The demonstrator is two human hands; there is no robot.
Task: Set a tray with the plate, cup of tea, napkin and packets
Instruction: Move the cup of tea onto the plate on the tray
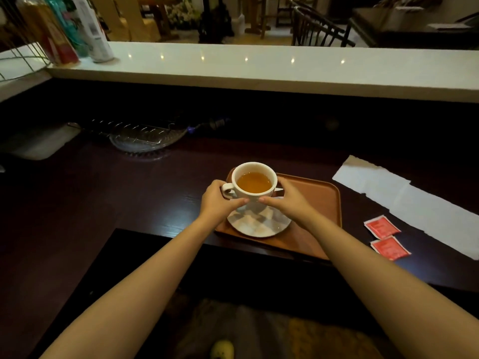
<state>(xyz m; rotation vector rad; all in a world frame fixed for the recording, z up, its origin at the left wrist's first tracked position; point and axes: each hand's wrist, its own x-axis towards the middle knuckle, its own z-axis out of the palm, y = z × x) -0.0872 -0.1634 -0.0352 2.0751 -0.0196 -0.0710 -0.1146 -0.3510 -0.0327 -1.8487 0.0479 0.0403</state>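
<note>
Hands: both reach forward and close around the cup of tea, one on each side.
Left hand: wraps the handle side of the cup, thumb stretched along the cup's near lower wall.
Right hand: cups the opposite side, thumb pointing toward the left thumb; the two thumb tips are close but apart.
Cup of tea: white, upright, filled with amber liquid, held over the far part of the plate; whether its base touches the plate cannot be told.
Plate: pale with a checked pattern, lying on the left half of the tray.
Tray: brown, with rounded corners, at the near edge of the dark table.
Napkin: white paper laid flat on the table to the right of the tray, off it.
Packets: two red ones side by side on the table, just right of the tray, near the napkin's front edge.
Glass dish: clear, further back on the table at left.
</note>
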